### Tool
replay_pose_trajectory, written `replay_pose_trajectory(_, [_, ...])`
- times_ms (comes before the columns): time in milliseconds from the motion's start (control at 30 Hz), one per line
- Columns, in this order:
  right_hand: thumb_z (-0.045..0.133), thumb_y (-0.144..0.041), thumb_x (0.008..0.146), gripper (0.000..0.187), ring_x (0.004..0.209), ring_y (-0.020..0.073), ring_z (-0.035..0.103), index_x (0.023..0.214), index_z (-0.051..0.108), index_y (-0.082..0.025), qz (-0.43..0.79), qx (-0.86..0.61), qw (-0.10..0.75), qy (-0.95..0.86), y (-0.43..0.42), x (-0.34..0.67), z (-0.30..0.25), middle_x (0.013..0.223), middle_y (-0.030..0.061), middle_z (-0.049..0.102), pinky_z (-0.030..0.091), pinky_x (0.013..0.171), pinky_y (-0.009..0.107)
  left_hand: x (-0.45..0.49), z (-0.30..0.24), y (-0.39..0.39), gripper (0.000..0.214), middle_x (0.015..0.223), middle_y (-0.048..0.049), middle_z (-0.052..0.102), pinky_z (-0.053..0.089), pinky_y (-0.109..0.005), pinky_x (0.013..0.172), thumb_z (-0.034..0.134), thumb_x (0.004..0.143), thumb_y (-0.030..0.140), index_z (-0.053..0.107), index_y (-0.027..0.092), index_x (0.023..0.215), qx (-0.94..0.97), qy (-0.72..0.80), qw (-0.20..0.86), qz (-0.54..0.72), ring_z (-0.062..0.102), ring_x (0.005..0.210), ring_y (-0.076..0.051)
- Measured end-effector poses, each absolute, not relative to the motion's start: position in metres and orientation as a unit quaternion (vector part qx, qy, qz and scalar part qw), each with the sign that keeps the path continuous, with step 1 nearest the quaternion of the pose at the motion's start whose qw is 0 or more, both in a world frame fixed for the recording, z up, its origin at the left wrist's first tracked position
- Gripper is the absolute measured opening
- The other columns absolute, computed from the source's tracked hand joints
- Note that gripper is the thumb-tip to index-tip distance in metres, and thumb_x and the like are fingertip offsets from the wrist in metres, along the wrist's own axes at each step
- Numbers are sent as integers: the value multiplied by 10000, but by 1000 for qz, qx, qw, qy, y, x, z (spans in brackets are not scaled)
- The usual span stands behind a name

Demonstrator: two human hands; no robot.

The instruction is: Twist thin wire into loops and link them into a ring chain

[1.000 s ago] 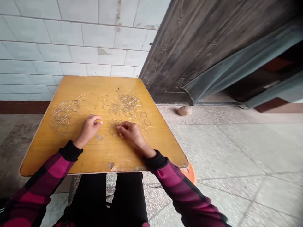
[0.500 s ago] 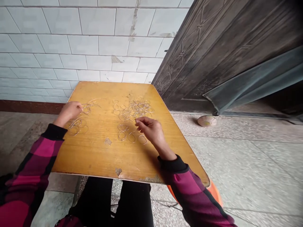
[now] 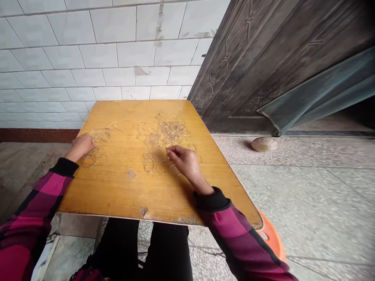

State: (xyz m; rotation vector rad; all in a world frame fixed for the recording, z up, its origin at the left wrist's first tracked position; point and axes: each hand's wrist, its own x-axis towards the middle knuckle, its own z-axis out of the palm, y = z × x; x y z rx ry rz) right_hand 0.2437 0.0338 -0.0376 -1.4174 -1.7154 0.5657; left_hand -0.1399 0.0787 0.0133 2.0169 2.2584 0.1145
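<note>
A small yellow wooden table (image 3: 123, 195) stands in front of me. Thin wire rings (image 3: 165, 134) lie in a loose heap at its far middle, with a few more rings (image 3: 150, 164) nearer me. A tangle of linked wire loops (image 3: 98, 150) lies at the left. My left hand (image 3: 80, 145) rests curled on that tangle with fingers closed. My right hand (image 3: 184, 160) sits among the nearer rings, fingers pinched together at the tips; what they hold is too thin to make out.
A white tiled wall (image 3: 88, 66) rises behind the table. A dark carved door (image 3: 263, 58) stands at the right. A round stone-like ball (image 3: 263, 144) lies on the floor by the door. An orange plastic stool (image 3: 271, 238) shows under the table's right corner.
My left hand went from the table's middle out to the wire tangle at the left, then drew slightly back toward me. My right hand stayed among the nearer rings.
</note>
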Motion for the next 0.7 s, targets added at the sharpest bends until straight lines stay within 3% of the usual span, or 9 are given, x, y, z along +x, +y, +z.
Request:
replay_pose_trajectory(200, [532, -355, 835, 266, 534, 153, 606, 856, 697, -148, 213, -557, 421, -683, 36, 247, -40, 606, 32, 653, 422, 534, 249, -136, 48, 77, 249, 916, -128, 706, 392, -341, 674, 530, 740, 317, 727, 199, 836, 629, 777, -10, 27, 620, 850, -304])
replay_pose_trajectory(467, [522, -352, 837, 266, 546, 159, 617, 855, 689, -146, 198, -554, 421, -691, 38, 248, -40, 621, 37, 660, 429, 545, 251, -135, 94, 75, 213, 595, 4, 625, 356, -258, 600, 529, 736, 269, 696, 138, 759, 628, 769, 29, 117, 511, 604, -137])
replay_pose_trajectory(600, [517, -353, 838, 268, 544, 158, 615, 851, 688, -147, 192, -552, 421, -694, 38, 248, -40, 629, 39, 663, 429, 545, 253, -127, 113, 61, 225, 560, 21, 587, 339, -240, 577, 532, 766, 287, 671, 115, 720, 650, 737, 49, 177, 447, 571, -103])
replay_pose_trajectory(700, [516, -346, 839, 265, 544, 157, 615, 856, 692, -149, 193, -551, 418, -696, 37, 248, -39, 624, 38, 664, 430, 548, 254, -118, 128, 51, 241, 560, 9, 580, 332, -249, 584, 525, 773, 295, 676, 118, 712, 652, 737, -8, 179, 432, 581, -112])
